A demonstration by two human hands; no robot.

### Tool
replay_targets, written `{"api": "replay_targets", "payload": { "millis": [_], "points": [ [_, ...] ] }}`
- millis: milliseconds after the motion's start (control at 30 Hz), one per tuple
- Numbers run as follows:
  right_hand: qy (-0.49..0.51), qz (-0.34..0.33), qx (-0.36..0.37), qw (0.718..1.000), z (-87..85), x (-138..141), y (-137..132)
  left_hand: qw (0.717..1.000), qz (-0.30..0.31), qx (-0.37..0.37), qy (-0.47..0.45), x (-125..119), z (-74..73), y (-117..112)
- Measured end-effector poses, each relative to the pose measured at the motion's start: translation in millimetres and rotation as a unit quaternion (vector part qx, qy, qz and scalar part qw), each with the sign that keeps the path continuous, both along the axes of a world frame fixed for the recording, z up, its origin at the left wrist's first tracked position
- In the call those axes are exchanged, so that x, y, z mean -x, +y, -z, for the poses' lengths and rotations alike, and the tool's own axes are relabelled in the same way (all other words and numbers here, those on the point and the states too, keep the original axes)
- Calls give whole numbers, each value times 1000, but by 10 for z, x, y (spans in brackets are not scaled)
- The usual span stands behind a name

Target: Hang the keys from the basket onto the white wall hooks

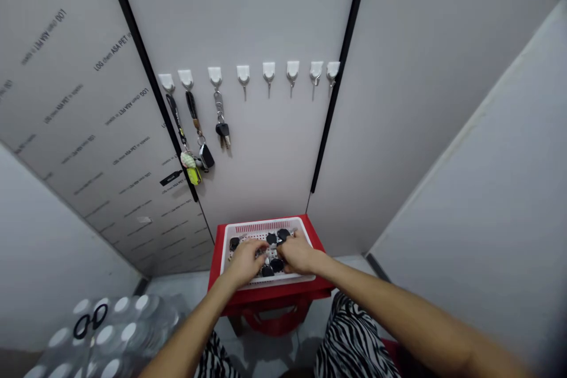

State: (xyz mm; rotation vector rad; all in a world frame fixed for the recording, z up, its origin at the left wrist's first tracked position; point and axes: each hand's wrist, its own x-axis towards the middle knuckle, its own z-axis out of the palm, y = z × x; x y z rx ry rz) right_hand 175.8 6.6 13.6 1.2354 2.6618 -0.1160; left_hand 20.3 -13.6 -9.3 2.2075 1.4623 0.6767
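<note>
While both our hands are down inside the white basket (pixel 262 227) on the red stand (pixel 283 292), the black-headed keys (pixel 277 265) lie loose around our fingers. Our left hand (pixel 246 258) is half curled, thumb parted from the fingers, over the basket's left half; our right hand (pixel 296 253) bends down among the keys on the right. We cannot tell whether either has a key pinched, as the fingers hide too much. We judge the step in hand to be picking through the keys; the next move seems to call for a clean pinch on one, without dragging its neighbours. Above, key bunches (pixel 222 130) hang from wall hooks (pixel 269 69).
</note>
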Motion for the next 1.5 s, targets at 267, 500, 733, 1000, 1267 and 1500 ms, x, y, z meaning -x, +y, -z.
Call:
{"api": "replay_targets", "payload": {
  "millis": [267, 500, 733, 1000, 1267, 1500],
  "points": [
    [56, 4, 1, 998, -154, -21, 96, 997, 19, 21, 66, -88, 7, -5],
    [-6, -30, -69, 997, 44, -12, 33, 993, 41, 41, 99, -142, -8, 8],
    [27, -55, -40, 997, 31, -98, 30, 993, 62, 40, 92, -87, 34, 26],
    [41, -53, -40, 997, 59, -75, 65, 996, 38, 57, 55, -55, 62, 31],
    [31, -41, -38, 998, 26, -52, 91, 997, 47, 53, 21, -81, 48, 23],
    [200, 0, -32, 979, -387, -69, 216, 977, 13, 158, -144, -24, -14, 141]
  ]
}}
